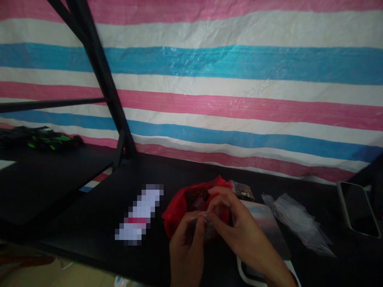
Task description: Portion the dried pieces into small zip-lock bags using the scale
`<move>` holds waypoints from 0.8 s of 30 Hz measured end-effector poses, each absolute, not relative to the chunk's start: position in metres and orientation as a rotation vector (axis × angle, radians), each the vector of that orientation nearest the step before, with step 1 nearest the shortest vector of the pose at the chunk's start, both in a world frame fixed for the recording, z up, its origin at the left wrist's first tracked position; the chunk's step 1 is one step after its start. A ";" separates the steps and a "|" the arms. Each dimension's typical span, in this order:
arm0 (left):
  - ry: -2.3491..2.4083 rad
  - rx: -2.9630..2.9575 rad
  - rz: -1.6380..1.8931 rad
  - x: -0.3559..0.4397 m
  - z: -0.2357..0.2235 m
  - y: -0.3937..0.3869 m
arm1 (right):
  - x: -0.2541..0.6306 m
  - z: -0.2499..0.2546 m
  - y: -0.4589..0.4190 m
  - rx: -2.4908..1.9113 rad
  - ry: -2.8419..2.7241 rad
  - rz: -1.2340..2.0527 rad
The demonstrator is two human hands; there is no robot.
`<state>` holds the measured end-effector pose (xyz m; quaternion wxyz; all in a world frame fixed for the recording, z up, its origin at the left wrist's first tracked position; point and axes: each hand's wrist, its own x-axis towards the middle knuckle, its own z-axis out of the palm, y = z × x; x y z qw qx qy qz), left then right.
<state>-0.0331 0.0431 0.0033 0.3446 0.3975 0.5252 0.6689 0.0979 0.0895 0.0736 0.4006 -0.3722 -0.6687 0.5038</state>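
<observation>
My left hand (186, 245) and my right hand (236, 223) meet low in the middle of the view, both pinching a small clear plastic bag (206, 222) between thumb and fingers. Just behind them lies a red plastic bag (179, 205), open at the top, with dark contents inside. What is in the small clear bag is too dim to make out.
A black table (89, 215) runs under the hands, backed by a pink, white and blue striped tarp (239, 79). A silver scale (267, 227), a small filled packet (243, 190), a pile of clear bags (299, 223) and a phone (357, 209) lie right. A black frame post (101, 79) stands left.
</observation>
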 end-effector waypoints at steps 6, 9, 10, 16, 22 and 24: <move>1.394 1.095 1.773 -0.039 -0.003 0.040 | 0.100 0.073 0.090 -0.965 -1.711 1.215; 1.440 1.113 1.817 -0.042 -0.001 0.040 | 0.100 0.072 0.088 -0.964 -1.730 1.230; 1.451 1.115 1.836 -0.043 0.001 0.040 | 0.099 0.071 0.088 -0.956 -1.735 1.254; 1.453 1.153 1.948 -0.047 0.005 0.043 | 0.086 0.067 0.088 -0.939 -1.756 1.267; 1.462 1.160 2.009 -0.057 -0.002 0.044 | 0.074 0.072 0.083 -0.930 -1.799 1.304; 1.508 1.181 1.983 -0.056 -0.005 0.042 | 0.075 0.078 0.083 -0.928 -1.822 1.266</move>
